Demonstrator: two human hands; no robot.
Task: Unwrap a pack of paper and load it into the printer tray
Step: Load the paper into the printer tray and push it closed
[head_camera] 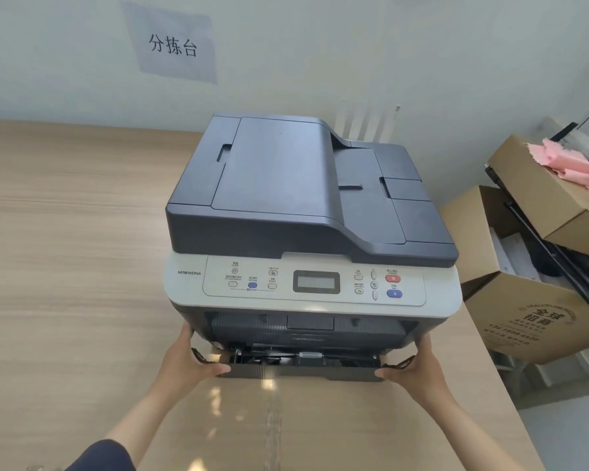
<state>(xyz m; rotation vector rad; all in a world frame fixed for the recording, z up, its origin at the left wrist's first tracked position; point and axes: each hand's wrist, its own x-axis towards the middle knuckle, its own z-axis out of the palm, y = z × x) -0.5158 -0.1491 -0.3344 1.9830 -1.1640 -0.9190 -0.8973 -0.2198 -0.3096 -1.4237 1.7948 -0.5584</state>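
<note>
A dark grey and white printer point(306, 205) stands on the wooden table point(65, 266). Low on its front, a dark tray panel point(300, 371) sticks out a little, and black inner parts show above it. My left hand point(189, 363) grips the panel's left end. My right hand point(413, 368) grips its right end. Directly in front of the panel lies a brown cardboard-like surface point(320, 426) with clear tape down its middle. I cannot tell whether it is the paper pack. No loose paper is visible.
Open cardboard boxes point(531, 300) stand to the right of the table, holding pink cloth point(572, 164) and black bars. A paper sign point(174, 45) hangs on the wall behind. The table's right edge runs close beside the printer.
</note>
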